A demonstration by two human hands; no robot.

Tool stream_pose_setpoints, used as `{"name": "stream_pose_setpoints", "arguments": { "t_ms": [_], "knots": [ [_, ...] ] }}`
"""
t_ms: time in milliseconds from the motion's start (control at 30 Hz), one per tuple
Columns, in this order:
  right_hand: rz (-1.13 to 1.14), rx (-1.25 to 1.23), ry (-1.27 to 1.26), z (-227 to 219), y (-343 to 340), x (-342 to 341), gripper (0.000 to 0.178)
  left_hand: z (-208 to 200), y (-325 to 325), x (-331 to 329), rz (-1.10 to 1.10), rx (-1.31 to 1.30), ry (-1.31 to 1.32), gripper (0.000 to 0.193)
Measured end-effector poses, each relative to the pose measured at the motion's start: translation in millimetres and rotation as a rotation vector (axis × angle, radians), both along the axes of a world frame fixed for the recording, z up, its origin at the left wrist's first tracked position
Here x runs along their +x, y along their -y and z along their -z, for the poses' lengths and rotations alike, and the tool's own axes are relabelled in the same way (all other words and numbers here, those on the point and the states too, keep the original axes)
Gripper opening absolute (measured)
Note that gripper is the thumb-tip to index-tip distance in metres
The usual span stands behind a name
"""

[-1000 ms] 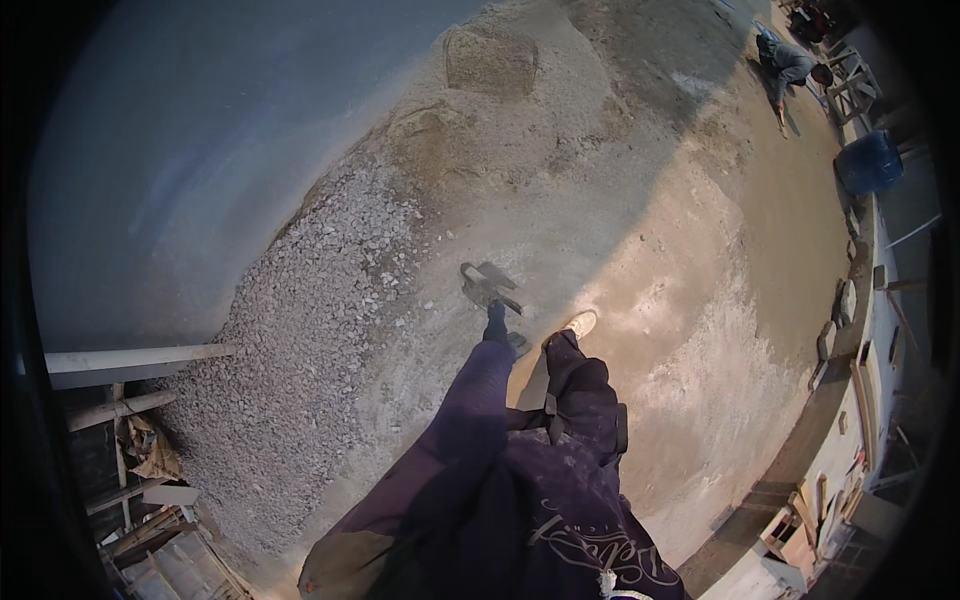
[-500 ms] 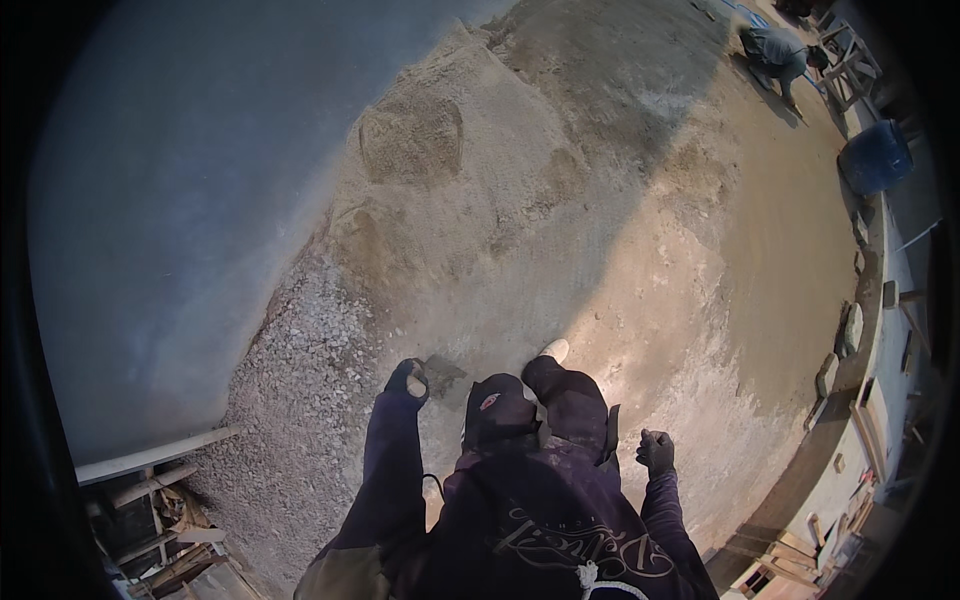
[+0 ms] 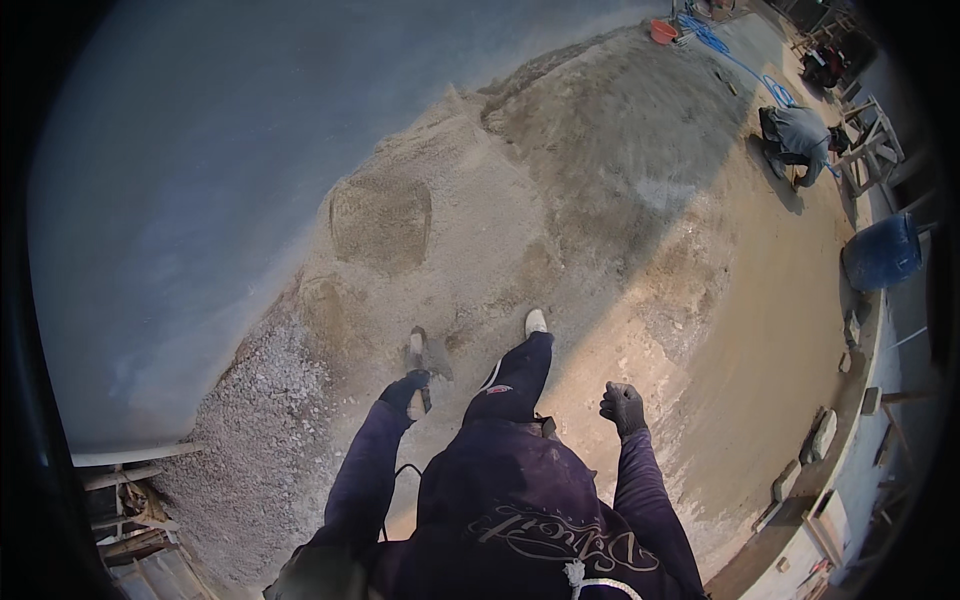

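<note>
My left hand (image 3: 413,385), in a dark glove, is closed round a trowel (image 3: 440,362). Pale handle parts show beside the fingers, and a flat grey blade extends ahead over the sandy ground. Its exact shape is hard to make out. My right hand (image 3: 622,407), gloved in dark grey, hangs out to the right with curled fingers, and nothing shows in it. Between the hands, one dark-trousered leg reaches forward, ending in a pale shoe (image 3: 536,322).
Pale gravel (image 3: 265,400) lies left, beside a sand heap (image 3: 380,220) along a smooth grey surface (image 3: 200,200). Far right, a person (image 3: 800,135) crouches near a wooden stand (image 3: 872,150) and blue barrel (image 3: 882,250). An orange basin (image 3: 663,32) and blue hose (image 3: 705,35) lie beyond.
I have stepped forward, one leg now ahead. The heap and barrel sit lower in view, and the orange basin has appeared. My right hand has risen; my left keeps its hold.
</note>
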State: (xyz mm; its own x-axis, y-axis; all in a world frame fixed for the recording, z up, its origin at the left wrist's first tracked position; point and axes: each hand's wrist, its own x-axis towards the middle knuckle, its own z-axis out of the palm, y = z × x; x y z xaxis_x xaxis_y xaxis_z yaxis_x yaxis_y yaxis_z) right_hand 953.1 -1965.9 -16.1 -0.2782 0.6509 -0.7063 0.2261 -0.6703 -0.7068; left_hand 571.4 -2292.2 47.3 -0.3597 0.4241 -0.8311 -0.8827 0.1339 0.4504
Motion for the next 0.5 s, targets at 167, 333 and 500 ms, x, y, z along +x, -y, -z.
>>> {"name": "stream_pose_setpoints", "arguments": {
  "t_ms": [167, 333, 500],
  "knots": [
    [-0.139, -0.052, 0.045, -49.1, -113.2, -72.2, 0.027, -48.4, -200.0, -29.1, 0.348, -0.052, -0.036, 0.028],
    [-0.127, -0.152, -0.087, -79.9, -239.8, -154.6, 0.034, -133.5, -348.3, -49.7, 0.722, -0.026, -0.268, 0.038],
    [-0.061, -0.201, -0.186, -93.0, -387.8, -252.1, 0.068, -196.7, -433.7, -74.6, 0.987, 0.251, -0.706, 0.067]
  ]
}}
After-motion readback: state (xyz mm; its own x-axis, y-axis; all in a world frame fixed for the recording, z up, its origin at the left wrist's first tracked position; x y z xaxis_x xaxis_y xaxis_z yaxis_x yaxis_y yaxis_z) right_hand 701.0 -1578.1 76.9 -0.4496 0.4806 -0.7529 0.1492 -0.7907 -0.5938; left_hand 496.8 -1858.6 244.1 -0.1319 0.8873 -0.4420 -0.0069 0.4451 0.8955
